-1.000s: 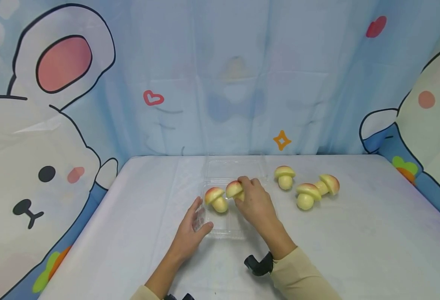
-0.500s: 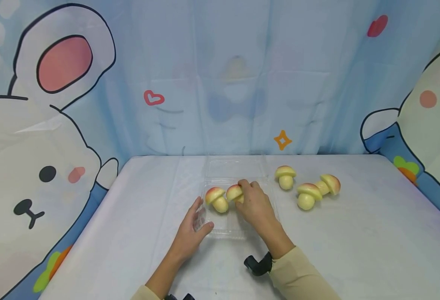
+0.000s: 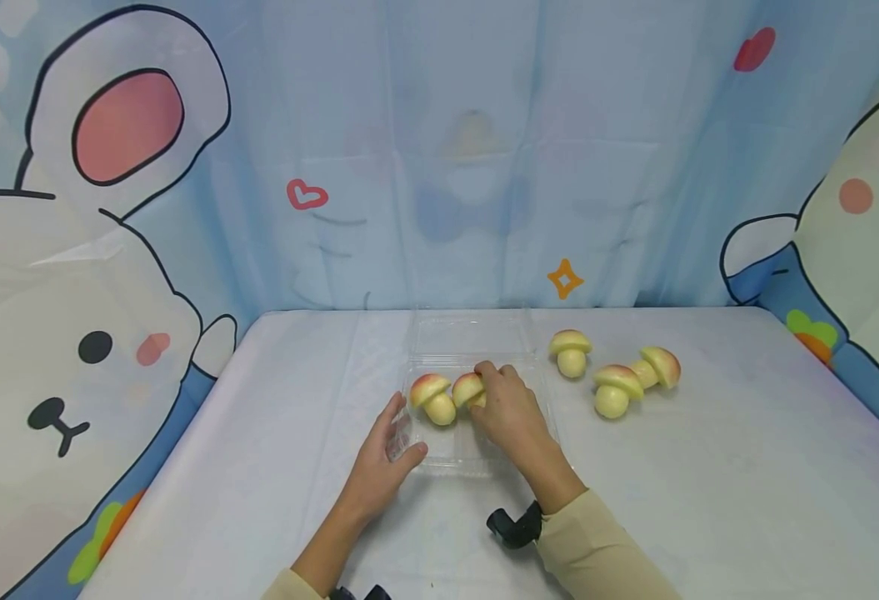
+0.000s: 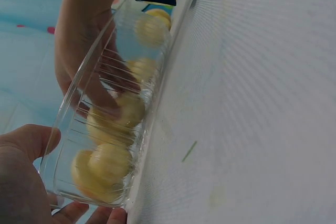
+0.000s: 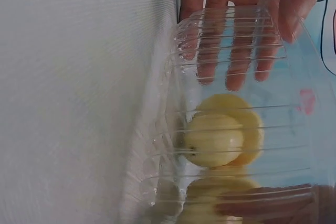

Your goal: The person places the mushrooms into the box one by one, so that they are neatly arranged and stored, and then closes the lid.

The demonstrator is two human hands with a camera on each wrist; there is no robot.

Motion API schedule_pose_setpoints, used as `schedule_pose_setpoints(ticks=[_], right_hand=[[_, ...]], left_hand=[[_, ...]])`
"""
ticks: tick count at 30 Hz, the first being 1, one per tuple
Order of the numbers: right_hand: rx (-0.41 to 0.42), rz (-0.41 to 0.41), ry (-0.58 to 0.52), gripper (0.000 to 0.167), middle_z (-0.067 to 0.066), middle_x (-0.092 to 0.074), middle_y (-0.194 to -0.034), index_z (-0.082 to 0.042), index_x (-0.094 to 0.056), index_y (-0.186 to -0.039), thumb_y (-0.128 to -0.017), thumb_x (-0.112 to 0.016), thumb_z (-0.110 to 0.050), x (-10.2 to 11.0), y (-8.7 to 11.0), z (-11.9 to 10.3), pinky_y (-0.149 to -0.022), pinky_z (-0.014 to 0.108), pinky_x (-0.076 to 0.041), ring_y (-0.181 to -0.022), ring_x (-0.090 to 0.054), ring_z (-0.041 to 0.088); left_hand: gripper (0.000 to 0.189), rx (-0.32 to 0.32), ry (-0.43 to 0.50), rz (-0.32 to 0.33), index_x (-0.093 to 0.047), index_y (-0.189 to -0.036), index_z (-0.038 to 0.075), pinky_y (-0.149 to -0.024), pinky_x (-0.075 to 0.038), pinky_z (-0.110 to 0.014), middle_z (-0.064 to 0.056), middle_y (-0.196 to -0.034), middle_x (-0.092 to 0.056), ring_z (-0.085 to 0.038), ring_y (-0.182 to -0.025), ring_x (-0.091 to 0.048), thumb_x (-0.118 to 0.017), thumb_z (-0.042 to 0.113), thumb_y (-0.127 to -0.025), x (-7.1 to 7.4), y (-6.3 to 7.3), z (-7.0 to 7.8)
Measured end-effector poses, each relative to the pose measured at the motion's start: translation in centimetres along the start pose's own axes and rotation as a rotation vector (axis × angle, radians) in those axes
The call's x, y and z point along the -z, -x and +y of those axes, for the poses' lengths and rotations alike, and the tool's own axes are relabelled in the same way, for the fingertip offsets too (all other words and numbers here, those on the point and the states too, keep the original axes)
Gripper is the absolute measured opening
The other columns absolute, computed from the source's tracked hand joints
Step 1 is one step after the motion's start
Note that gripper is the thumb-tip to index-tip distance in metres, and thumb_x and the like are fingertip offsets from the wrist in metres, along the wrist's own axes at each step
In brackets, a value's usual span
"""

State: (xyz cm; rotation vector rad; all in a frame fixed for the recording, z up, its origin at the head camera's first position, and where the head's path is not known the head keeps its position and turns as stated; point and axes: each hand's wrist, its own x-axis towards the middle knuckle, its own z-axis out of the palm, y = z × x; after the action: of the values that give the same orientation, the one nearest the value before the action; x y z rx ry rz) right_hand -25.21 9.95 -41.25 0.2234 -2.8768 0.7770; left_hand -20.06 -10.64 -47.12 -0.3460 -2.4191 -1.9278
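Observation:
A clear plastic box [image 3: 442,454] lies on the white cloth, its lid [image 3: 469,336] folded back behind it. My right hand [image 3: 514,414] reaches inside and pinches a yellow toy mushroom [image 3: 466,387] with a reddish cap; the fingers cover part of its stem. Just left of it another toy mushroom [image 3: 437,407] lies in the box, cap toward the back left. My left hand [image 3: 381,465] rests against the box's left side with straight fingers. In the left wrist view its thumb [image 4: 37,140] is at the box's rim.
On the cloth right of the box lie a single toy mushroom [image 3: 570,354] and two more close together, one nearer [image 3: 613,393] and one farther right [image 3: 662,368]. A blue curtain [image 3: 469,167] with cartoon animals hangs behind the table.
My right hand and the toy mushroom it pinches have lowered very slightly within the box. The left hand and the other toy mushrooms have stayed in place.

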Motion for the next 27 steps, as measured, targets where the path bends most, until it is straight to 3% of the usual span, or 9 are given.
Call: schedule_pose_setpoints(ticks=[16,27], right_hand=[[-0.002,-0.035,0.037,0.059,0.025,-0.063,-0.121,-0.003,-0.058,-0.14,-0.085,-0.078,-0.014,0.01,-0.13,0.23,-0.081,0.054,-0.057,-0.093,-0.067,0.039],[-0.003,-0.026,0.03,0.062,0.024,-0.062,-0.121,-0.006,-0.056,-0.142,-0.085,-0.078,-0.015,0.29,0.28,0.35,-0.077,0.053,-0.057,-0.091,-0.067,0.038]], left_hand=[[0.081,-0.004,0.001,-0.004,-0.021,-0.165,0.007,-0.125,-0.031,-0.058,-0.015,-0.171,-0.026,-0.045,-0.154,-0.031,-0.066,0.015,-0.098,-0.06,-0.1,-0.15],[0.081,-0.013,-0.011,-0.002,-0.021,-0.165,0.006,-0.125,-0.032,-0.057,-0.017,-0.17,-0.026,-0.045,-0.153,-0.031,-0.066,0.016,-0.098,0.02,-0.09,-0.19]])
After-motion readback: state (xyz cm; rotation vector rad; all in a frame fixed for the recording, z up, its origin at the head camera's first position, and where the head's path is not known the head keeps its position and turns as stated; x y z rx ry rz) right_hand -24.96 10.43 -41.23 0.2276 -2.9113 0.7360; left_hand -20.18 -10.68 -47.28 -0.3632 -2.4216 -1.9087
